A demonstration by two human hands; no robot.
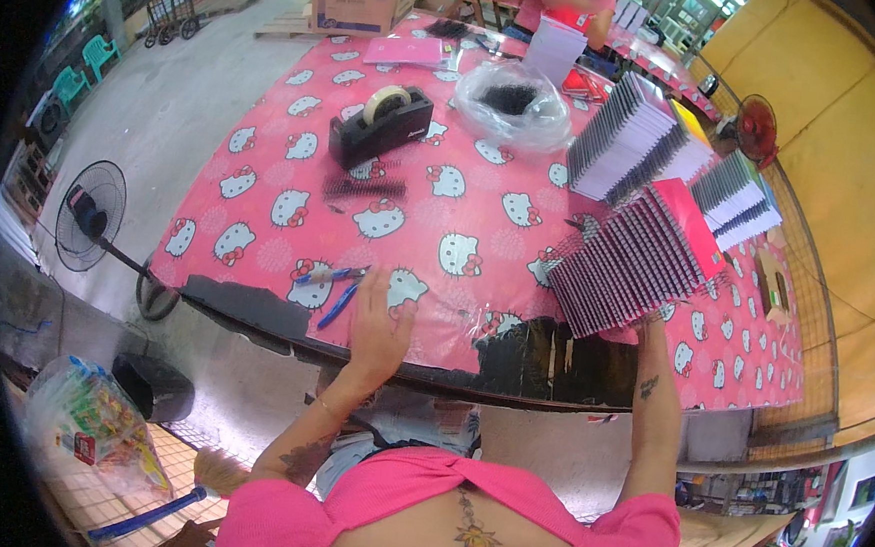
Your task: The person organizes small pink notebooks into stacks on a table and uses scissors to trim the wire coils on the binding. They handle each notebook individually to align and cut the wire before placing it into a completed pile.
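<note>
My left hand lies at the table's near edge with its fingers stretched out, beside blue-handled pliers. The pliers' tip is by the fingertips, and I cannot make out a grip on them. My right hand reaches to the near side of a tall stack of wire-bound notebooks with a red cover on its right side. Most of its fingers are hidden behind the stack, so its hold cannot be made out. A black wire binding strip lies flat on the pink patterned tablecloth.
Beyond the strip stands a black tape dispenser. A clear plastic bag holds black wire pieces. More notebook stacks stand at the right. A cardboard box and another person are at the far side; a floor fan stands left.
</note>
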